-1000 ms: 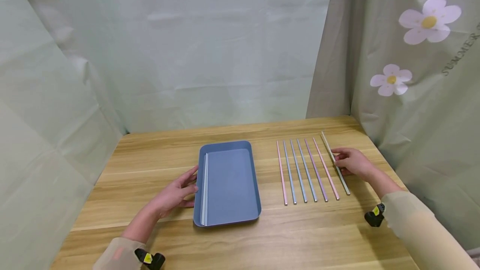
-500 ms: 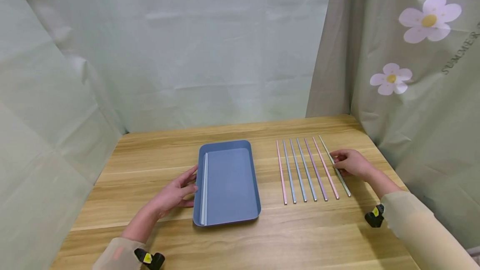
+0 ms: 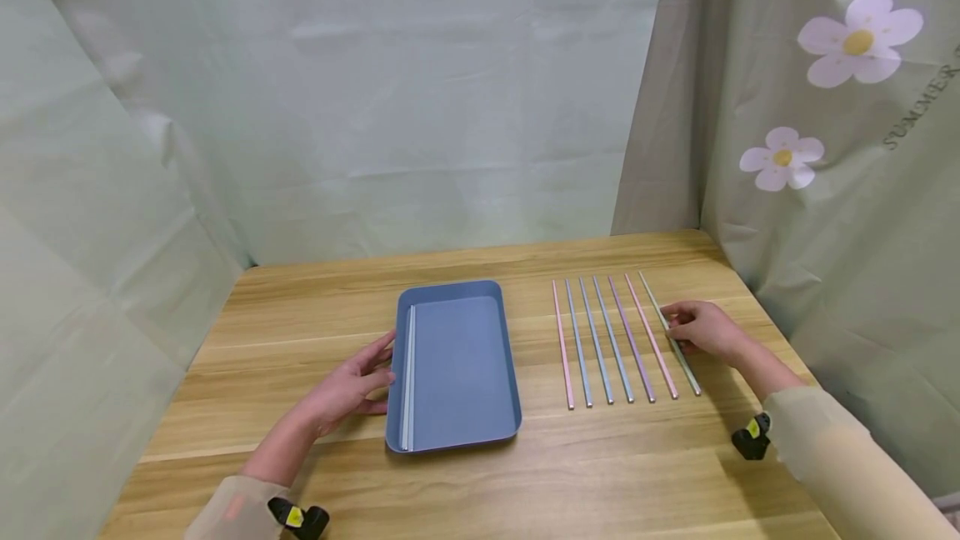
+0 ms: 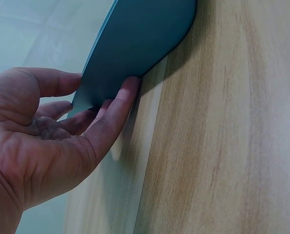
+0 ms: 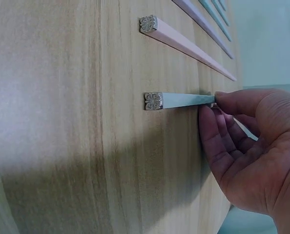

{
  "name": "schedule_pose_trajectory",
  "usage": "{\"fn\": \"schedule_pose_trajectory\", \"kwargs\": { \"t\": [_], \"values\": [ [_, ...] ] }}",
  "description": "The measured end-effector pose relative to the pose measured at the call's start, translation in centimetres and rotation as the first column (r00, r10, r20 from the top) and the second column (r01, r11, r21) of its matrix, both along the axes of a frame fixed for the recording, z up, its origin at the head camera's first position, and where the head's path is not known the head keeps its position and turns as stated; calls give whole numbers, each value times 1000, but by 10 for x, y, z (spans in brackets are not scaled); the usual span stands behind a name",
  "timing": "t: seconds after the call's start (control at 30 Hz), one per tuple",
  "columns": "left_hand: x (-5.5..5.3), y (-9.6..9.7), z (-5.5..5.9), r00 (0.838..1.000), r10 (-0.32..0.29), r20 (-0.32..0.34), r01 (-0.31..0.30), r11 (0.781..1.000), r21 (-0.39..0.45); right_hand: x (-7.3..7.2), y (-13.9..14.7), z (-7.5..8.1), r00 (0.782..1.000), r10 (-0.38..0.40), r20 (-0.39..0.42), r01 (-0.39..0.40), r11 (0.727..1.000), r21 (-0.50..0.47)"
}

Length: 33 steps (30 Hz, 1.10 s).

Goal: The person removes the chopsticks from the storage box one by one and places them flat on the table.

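My right hand (image 3: 705,327) pinches a pale green chopstick (image 3: 684,365) near its middle, at the right end of a row. In the right wrist view its patterned silver end cap (image 5: 153,101) points away from the fingers. Beside it lies a pink chopstick (image 3: 652,338), then a purple chopstick (image 3: 632,340) and several blue and pink ones. My left hand (image 3: 348,390) rests against the left side of a blue tray (image 3: 465,373), its thumb at the rim and fingers along the outer wall (image 4: 130,48). Pale chopsticks (image 3: 408,382) lie along the tray's left inside edge.
The wooden table (image 3: 585,473) meets a pale curtain (image 3: 465,107) at the back. A flowered curtain (image 3: 825,215) hangs close to the right hand and arm. Bare wood lies between the tray and the row.
The pale green chopstick has come down and shifted slightly left at its far end, now roughly in line with the row. My left hand and the tray have stayed put.
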<state>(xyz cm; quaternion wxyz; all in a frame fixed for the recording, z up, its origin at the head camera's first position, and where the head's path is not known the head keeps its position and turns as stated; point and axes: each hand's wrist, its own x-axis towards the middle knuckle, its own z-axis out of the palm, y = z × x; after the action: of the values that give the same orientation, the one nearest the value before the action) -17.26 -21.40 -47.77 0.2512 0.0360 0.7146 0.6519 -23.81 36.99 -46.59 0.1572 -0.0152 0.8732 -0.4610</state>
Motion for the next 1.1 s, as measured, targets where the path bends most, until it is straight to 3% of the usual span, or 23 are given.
{"fn": "schedule_pose_trajectory", "kwargs": {
  "t": [0.3,0.47,0.7,1.1],
  "values": [
    [2,0,1,1000,7,2,-7,1000,-5,-5,-2,14,996,-52,-75,48,997,-53],
    [1,-1,0,1000,2,2,-2,1000,-14,-4,-19,27,991,-25,-133,13,996,-88],
    [-1,-1,-3,1000,-1,-2,1,1000,-17,-3,-66,42,990,22,-141,-44,988,-150],
    [0,-2,0,1000,-6,-5,6,1000,3,-2,-160,60,984,147,-100,-170,938,-301]
  ]
}}
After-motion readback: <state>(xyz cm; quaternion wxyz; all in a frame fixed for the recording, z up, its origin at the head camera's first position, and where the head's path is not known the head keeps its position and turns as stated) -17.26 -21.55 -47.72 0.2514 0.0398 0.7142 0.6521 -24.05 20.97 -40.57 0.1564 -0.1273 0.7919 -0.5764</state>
